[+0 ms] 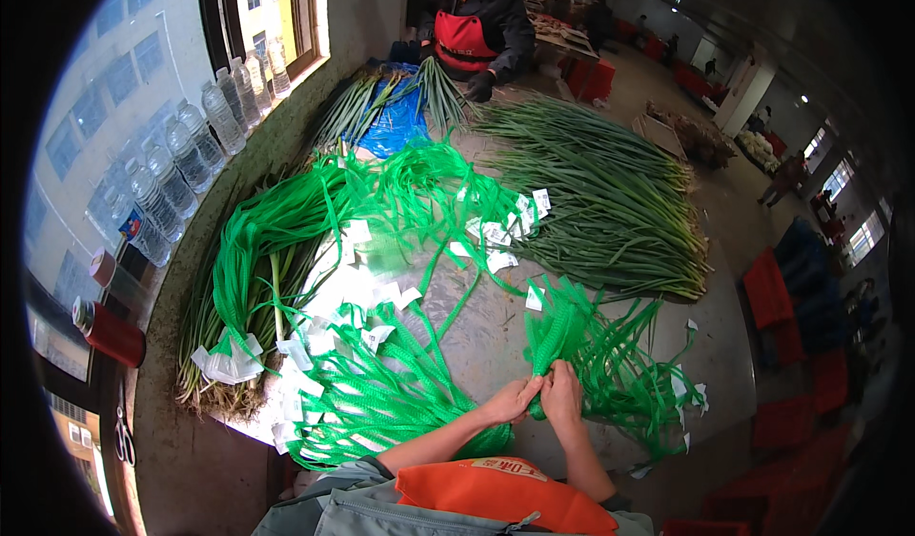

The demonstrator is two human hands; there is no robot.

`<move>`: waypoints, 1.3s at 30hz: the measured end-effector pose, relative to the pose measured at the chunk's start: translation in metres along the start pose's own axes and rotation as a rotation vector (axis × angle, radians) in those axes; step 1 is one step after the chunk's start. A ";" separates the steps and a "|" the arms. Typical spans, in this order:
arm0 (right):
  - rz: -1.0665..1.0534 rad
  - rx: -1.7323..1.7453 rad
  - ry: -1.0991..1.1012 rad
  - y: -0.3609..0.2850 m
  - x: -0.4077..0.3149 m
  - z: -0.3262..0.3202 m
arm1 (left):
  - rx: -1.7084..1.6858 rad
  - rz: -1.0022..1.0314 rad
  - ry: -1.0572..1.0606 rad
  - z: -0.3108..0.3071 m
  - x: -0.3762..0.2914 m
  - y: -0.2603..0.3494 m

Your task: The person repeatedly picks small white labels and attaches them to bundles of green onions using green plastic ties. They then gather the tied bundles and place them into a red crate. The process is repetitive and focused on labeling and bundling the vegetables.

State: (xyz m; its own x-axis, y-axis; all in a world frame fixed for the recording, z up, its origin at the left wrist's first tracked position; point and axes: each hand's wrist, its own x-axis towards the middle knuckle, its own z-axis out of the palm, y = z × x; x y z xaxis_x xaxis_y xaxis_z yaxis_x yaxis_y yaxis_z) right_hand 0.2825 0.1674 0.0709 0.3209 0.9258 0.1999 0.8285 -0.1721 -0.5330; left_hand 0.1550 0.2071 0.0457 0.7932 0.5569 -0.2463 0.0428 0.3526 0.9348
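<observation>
My left hand (516, 400) and my right hand (562, 391) meet at the table's near side, both gripping a gathered bunch of green mesh netting (554, 332). Its loose strips fan out to the right, some ending in white tags (699, 396). Left of my hands spreads a pile of green net strips (386, 404) with white tags. More tangled green netting (429, 179) lies across the middle. My fingers hide the part of the bunch they squeeze.
Green onions (607, 200) are heaped at the right; others (207, 314) lie by the wall. Plastic bottles (171, 171), a red thermos (111, 332) and scissors (124, 439) line the window side. Across the metal table (475, 314) stands a person in a red apron (465, 39) beside blue plastic (393, 121).
</observation>
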 end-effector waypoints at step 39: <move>0.116 0.156 -0.125 0.006 -0.001 -0.007 | 0.054 -0.071 -0.050 -0.001 0.004 -0.012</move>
State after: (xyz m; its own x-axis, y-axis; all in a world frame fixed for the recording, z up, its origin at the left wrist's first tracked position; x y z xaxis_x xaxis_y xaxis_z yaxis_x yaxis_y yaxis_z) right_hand 0.2906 0.1631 0.0727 0.3421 0.9391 0.0319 0.7052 -0.2342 -0.6692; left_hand 0.1571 0.2063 0.0335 0.8160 0.4933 -0.3012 0.1322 0.3480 0.9281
